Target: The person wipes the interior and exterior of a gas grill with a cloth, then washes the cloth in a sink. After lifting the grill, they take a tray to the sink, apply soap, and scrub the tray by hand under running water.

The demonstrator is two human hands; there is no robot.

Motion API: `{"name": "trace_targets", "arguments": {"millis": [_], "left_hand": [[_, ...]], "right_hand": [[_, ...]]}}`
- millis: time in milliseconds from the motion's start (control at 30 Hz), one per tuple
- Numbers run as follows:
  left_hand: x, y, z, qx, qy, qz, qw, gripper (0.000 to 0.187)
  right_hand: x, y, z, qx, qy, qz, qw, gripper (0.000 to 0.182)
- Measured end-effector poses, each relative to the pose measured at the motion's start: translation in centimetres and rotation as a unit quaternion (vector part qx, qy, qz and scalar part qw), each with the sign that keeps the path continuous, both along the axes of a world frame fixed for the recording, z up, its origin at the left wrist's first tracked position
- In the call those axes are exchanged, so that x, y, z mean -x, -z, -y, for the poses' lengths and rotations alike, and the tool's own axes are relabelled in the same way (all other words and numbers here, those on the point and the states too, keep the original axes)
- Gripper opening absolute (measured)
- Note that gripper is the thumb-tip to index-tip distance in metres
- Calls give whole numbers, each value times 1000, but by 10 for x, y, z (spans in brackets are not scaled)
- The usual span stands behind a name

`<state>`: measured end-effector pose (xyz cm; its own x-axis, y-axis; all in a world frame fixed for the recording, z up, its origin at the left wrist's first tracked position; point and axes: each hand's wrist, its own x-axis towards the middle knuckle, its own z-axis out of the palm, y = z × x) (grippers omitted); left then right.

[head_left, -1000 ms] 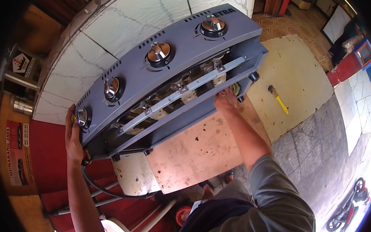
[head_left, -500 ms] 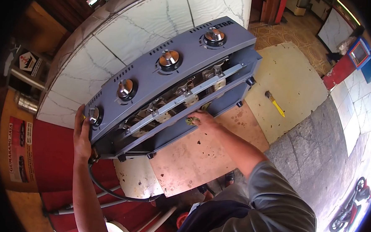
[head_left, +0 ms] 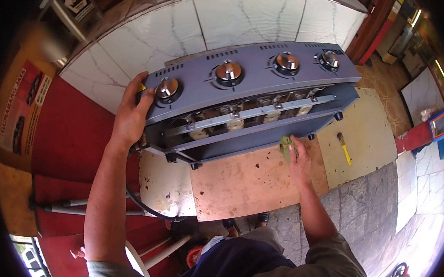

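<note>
A grey gas stove (head_left: 256, 65) with several chrome knobs is tipped up, leaning near the tiled wall, its underside and inner burner parts showing. My left hand (head_left: 132, 111) grips the stove's left end beside the end knob (head_left: 167, 87), and a small bit of yellow shows by its fingers. In front of the stove's lower edge, my right hand (head_left: 301, 160) is closed on a crumpled green cloth (head_left: 285, 146). The cloth appears apart from the stove.
Under the stove lies a brownish board (head_left: 254, 185) with dark specks. A yellow-handled paintbrush (head_left: 345, 149) rests on the pale board (head_left: 368, 131) to the right. A black hose (head_left: 145, 207) runs down at the left, near grey pipes (head_left: 90, 211). White tiles (head_left: 248, 19) stand behind.
My right hand has drawn the green cloth out from the stove's underside, to the right and towards me. My left hand keeps its hold; the view has turned.
</note>
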<state>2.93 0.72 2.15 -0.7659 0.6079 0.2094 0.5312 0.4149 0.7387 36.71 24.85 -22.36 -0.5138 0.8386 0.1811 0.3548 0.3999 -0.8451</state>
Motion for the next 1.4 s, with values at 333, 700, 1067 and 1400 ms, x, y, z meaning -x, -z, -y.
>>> {"name": "trace_targets", "arguments": {"millis": [333,700,1067,1400], "left_hand": [[-3,-6,1,35,-14,1,999,56],[5,3,0,3,-1,-11,1000,57],[-3,-3,0,28,-19,-5,999,54],[5,-1,4,8,16,8,1000,48]], "right_hand": [[137,72,56,-163,11,435,886,61],[134,34,64,22,-340,58,938,24],[-14,-15,41,113,-101,-197,969,28],[-52,-35,-3,443,-34,-241,863,28]]}}
